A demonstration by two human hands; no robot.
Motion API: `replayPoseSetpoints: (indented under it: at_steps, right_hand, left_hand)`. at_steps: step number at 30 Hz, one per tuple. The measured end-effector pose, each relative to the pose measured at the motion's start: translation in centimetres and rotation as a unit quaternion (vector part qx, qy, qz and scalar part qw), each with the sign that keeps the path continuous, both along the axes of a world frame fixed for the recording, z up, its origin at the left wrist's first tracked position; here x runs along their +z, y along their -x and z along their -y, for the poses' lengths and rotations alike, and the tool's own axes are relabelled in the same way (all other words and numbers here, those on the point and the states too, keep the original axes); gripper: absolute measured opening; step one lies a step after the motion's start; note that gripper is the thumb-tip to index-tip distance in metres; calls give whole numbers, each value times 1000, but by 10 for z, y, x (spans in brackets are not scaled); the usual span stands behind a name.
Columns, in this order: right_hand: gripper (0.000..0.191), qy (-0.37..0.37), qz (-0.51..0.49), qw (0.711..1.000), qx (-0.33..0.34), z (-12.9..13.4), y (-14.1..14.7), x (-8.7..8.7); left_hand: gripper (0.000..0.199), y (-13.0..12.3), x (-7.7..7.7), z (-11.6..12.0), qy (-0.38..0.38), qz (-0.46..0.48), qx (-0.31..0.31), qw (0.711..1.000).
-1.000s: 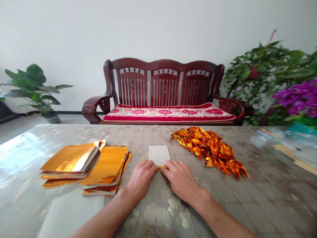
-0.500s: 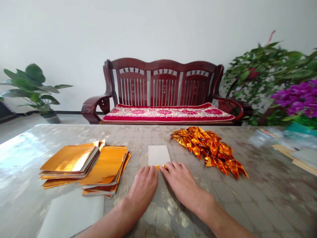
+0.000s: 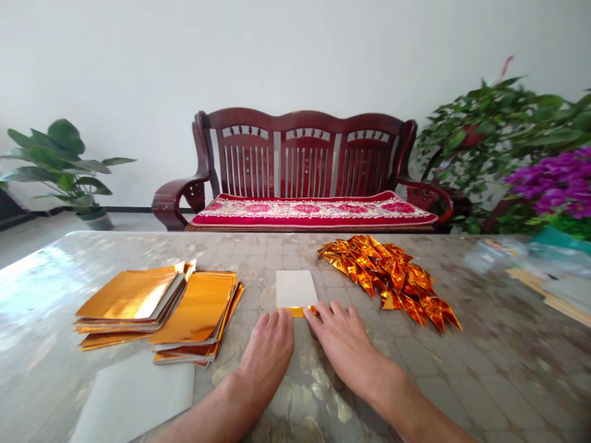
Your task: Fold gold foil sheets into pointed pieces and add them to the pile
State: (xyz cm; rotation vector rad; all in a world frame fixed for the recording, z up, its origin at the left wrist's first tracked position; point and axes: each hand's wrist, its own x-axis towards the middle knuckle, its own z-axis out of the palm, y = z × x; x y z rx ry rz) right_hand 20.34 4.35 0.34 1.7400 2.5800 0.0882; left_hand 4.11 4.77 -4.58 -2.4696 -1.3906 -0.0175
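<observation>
Head view: left hand [image 3: 271, 344], right hand [image 3: 340, 335] seemingly touch paper [image 3: 296, 288].

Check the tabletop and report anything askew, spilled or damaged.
Nothing looks spilled or torn. The left stack of gold sheets and the right stack look slightly askew, their edges jutting unevenly. The pale sheet, with its gold strip at the near edge, looks undamaged.

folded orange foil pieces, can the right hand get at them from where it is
Probably yes: the folded orange foil pieces lie just beyond the right hand, to its right, and nothing seems to stand between, though it is touching the gold-edged paper.
</observation>
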Motion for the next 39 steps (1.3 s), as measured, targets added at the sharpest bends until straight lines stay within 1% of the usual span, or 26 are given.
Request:
replayPoseSetpoints:
  at_steps: [3, 8, 13, 18, 20, 22, 23, 25, 29, 31, 34, 37, 39]
  right_hand:
    - [44, 4, 5, 1000, -6, 0, -2, 2]
    - [46, 35, 26, 999, -23, -5, -11, 8]
    - [48, 46, 22, 998, -30, -9, -19, 12]
    - [47, 34, 30, 999, -23, -10, -24, 13]
    - [40, 28, 39, 998, -30, -12, -26, 13]
    - [32, 14, 46, 998, -49, -17, -29, 11]
    - [30, 3, 46, 997, -60, -20, -30, 9]
    - [30, -36, 14, 996, -77, -26, -30, 4]
    - [22, -62, -92, 993, -43, -32, -26, -9]
    - [18, -62, -115, 991, 4, -32, -24, -13]
    - [16, -63, -108, 990, 57, -30, -21, -15]
    - [19, -68, -78, 992, 71, -31, -20, -17]
    - [16, -74, -64, 993, 72, -31, -20, -19]
  left_hand:
    - [26, -1, 0, 0, -3, 1, 2, 1000]
    - [24, 0, 3, 1, -3, -21, 4, 1000]
    - [25, 3, 3, 4, -17, -33, 15, 999]
    - [23, 4, 0, 4, -18, -17, 15, 1000]
    - [23, 5, 0, 4, -25, -13, 14, 1000]
    - [24, 6, 3, 4, -20, -15, 14, 1000]
    - [24, 6, 5, 3, -10, -16, 14, 1000]
    - [21, 7, 10, 2, 17, -9, 16, 1000]
    - [16, 10, 18, -3, 53, 23, 27, 998]
    - [15, 12, 18, -5, 53, 40, 31, 997]
    - [13, 16, 13, -9, 48, 59, 29, 997]
    - [10, 18, 9, -14, 43, 74, 23, 996]
    - [12, 19, 8, -17, 40, 83, 22, 995]
